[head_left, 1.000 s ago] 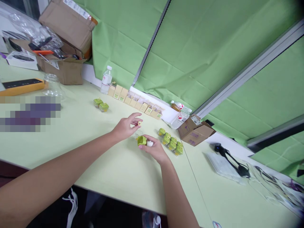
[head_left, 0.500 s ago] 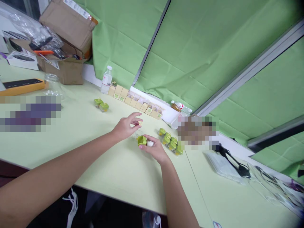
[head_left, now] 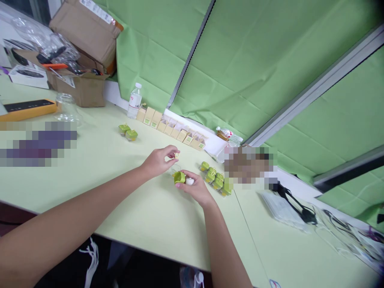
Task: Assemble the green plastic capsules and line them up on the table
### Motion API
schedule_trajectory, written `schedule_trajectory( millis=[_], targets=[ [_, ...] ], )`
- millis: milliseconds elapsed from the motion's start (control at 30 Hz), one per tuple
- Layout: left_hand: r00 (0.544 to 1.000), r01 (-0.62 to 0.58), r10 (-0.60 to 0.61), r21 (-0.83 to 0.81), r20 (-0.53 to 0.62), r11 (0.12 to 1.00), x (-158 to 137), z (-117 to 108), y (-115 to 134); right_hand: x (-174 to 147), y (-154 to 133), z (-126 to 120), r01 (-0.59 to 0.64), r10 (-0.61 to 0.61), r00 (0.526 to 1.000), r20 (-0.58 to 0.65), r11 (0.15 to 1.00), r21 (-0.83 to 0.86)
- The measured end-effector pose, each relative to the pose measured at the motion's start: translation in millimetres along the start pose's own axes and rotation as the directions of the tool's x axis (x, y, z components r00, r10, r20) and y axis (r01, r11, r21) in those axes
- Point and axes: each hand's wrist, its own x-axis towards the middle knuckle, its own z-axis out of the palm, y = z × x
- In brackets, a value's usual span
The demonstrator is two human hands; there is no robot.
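Note:
My left hand [head_left: 160, 161] pinches a small yellowish ring-shaped piece [head_left: 177, 156] between thumb and fingertips. Just below and to the right, my right hand [head_left: 196, 187] grips a hollow green cap [head_left: 179, 178], its open side turned toward the left. A small white rounded piece [head_left: 189, 181] also sits within the right hand's fingers. A clear container [head_left: 173, 170], partly hidden, is faintly seen beside the cap. To the right stand several clear containers with green lids [head_left: 218, 183]; two similar green-lidded containers [head_left: 131, 135] are farther back on the left.
A row of small cardboard boxes [head_left: 169, 128] lines the back of the table, beside a water bottle [head_left: 134, 101]. Cardboard cartons [head_left: 90, 88] and a glass jar [head_left: 66, 107] stand at the left. Black cables [head_left: 295, 204] and plastic bags [head_left: 280, 212] lie on the right.
My left hand's raised fingers have curled in closer around the small yellowish piece. My right hand stays in nearly the same place with the green cap.

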Motion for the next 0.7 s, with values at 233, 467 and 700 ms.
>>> schedule_trajectory(
  millis=[233, 467, 700],
  targets=[
    [1.0, -0.007, 0.006, 0.026, 0.018, 1.0, -0.3, -0.1, 0.9, 0.2, -0.1, 0.3, 0.004, -0.004, 1.0, 0.008, 1.0, -0.014],
    [1.0, 0.003, -0.003, -0.013, -0.004, 1.0, 1.0, -0.4, 2.9, -0.5, -0.6, 0.6, -0.021, 0.021, 1.0, -0.002, 0.999, -0.029],
    [1.0, -0.007, 0.007, 0.008, -0.002, 1.0, 1.7, -0.6, 6.0, 0.5, 0.1, 1.2, -0.008, 0.008, 1.0, 0.005, 1.0, -0.023]
  ],
)
